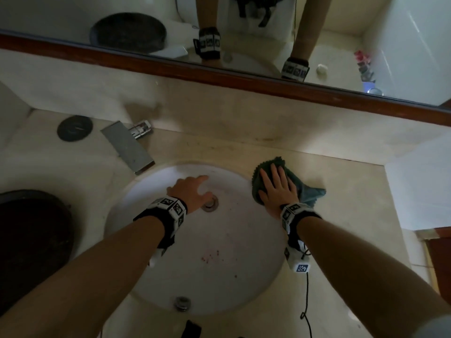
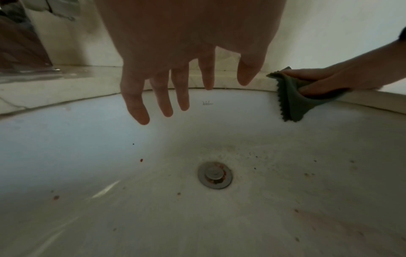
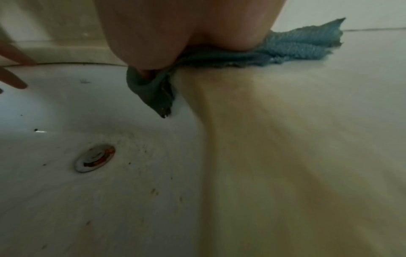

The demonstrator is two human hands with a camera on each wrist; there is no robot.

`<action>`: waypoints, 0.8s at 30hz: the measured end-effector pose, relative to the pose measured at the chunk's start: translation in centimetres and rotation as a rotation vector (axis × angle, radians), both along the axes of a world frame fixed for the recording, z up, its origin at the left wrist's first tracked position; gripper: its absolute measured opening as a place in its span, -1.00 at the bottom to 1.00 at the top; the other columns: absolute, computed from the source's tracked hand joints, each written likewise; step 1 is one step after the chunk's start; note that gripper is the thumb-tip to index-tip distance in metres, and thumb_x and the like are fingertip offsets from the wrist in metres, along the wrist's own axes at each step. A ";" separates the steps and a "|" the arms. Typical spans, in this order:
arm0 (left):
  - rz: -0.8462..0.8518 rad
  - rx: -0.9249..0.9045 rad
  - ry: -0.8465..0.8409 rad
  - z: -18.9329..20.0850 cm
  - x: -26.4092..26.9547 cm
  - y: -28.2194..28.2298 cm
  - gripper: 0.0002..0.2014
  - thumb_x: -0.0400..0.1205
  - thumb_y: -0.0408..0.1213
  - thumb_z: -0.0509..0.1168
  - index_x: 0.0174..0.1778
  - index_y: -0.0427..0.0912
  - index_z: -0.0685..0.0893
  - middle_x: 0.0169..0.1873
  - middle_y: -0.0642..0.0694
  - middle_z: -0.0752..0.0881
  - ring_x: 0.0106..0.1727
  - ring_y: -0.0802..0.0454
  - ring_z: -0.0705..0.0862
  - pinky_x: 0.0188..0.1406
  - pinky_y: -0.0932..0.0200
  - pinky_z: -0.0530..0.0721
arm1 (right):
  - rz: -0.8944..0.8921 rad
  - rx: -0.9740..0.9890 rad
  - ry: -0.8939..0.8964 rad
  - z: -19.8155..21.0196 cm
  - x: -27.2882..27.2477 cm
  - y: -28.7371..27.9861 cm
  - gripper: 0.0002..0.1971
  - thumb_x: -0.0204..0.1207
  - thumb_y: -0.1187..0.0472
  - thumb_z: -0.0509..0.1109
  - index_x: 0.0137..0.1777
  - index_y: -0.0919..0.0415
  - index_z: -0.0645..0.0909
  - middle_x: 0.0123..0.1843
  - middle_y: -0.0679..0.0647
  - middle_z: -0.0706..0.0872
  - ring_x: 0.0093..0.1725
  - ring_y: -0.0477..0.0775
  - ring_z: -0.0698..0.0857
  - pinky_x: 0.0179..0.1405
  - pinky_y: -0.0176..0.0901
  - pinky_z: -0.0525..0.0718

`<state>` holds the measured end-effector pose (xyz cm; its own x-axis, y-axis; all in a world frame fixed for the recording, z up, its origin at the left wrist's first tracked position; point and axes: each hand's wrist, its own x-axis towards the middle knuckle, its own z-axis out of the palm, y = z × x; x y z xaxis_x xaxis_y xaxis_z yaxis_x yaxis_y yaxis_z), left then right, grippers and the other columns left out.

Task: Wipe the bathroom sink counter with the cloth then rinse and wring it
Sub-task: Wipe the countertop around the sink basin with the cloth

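Observation:
A dark green-blue cloth (image 1: 310,191) lies on the beige counter (image 1: 353,198) just right of the white sink bowl (image 1: 214,264). My right hand (image 1: 275,186) presses flat on it with fingers spread straight. One corner of the cloth (image 3: 153,93) hangs over the sink rim into the bowl; the same corner of the cloth (image 2: 292,102) shows in the left wrist view under the right hand (image 2: 323,83). My left hand (image 1: 192,191) hovers over the bowl near the drain (image 1: 210,206), its fingers (image 2: 167,97) straight, apart and holding nothing.
A flat chrome tap (image 1: 127,145) juts over the bowl's back left. A round dark cover (image 1: 75,128) sits on the counter behind it, and a dark bin (image 1: 31,242) is at the left. A wood-framed mirror (image 1: 219,69) runs along the back. A cable (image 1: 307,301) hangs at the front.

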<state>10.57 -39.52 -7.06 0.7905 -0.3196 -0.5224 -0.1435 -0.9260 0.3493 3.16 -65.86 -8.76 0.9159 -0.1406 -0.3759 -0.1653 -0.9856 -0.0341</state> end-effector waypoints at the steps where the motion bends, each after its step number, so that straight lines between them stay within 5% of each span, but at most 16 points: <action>1: 0.004 0.000 0.003 -0.1 0.3 -0.1 -0.36 0.59 0.28 0.13 0.60 0.27 0.19 0.55 -0.09 0.41 0.51 -0.23 0.39 0.47 -0.29 0.36 | 0.024 -0.001 -0.002 0.0 0.9 0.2 -0.37 0.71 -0.13 -0.08 0.69 -0.11 -0.28 0.73 0.03 -0.33 0.70 0.11 -0.28 0.65 0.09 -0.13; 11: 0.030 -0.035 -0.041 0.7 0.2 -1.7 -0.47 0.59 0.21 0.17 0.49 0.22 0.37 0.54 -0.05 0.38 0.49 -0.18 0.38 0.46 -0.25 0.35 | 0.041 0.018 0.015 0.0 2.0 1.0 -0.34 0.70 -0.11 -0.03 0.69 -0.12 -0.28 0.73 0.03 -0.33 0.70 0.12 -0.29 0.65 0.16 -0.11; 18: -0.047 -0.072 -0.033 1.9 -2.8 -2.6 -0.50 0.59 0.15 0.18 0.46 0.17 0.39 0.49 -0.11 0.41 0.46 -0.20 0.40 0.43 -0.24 0.41 | -0.149 -0.006 0.042 0.4 -6.1 0.2 -0.27 0.67 -0.02 0.08 0.68 -0.13 -0.32 0.72 0.03 -0.38 0.69 0.12 -0.33 0.65 0.20 -0.12; 24: -0.187 -0.084 -0.028 2.1 -6.2 -4.7 -0.48 0.57 0.19 0.20 0.45 0.17 0.40 0.49 -0.08 0.40 0.45 -0.20 0.41 0.39 -0.24 0.47 | -0.363 0.071 0.100 0.7 -13.8 1.3 -0.25 0.65 -0.22 0.01 0.68 -0.14 -0.34 0.70 0.02 -0.43 0.68 0.11 -0.38 0.63 0.23 -0.20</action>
<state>4.36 -44.26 -4.94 0.7268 -0.5040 -0.4665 -0.3210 -0.8498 0.4180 -10.66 -64.56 -8.07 0.7695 -0.4198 -0.4813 -0.5093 -0.8581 -0.0659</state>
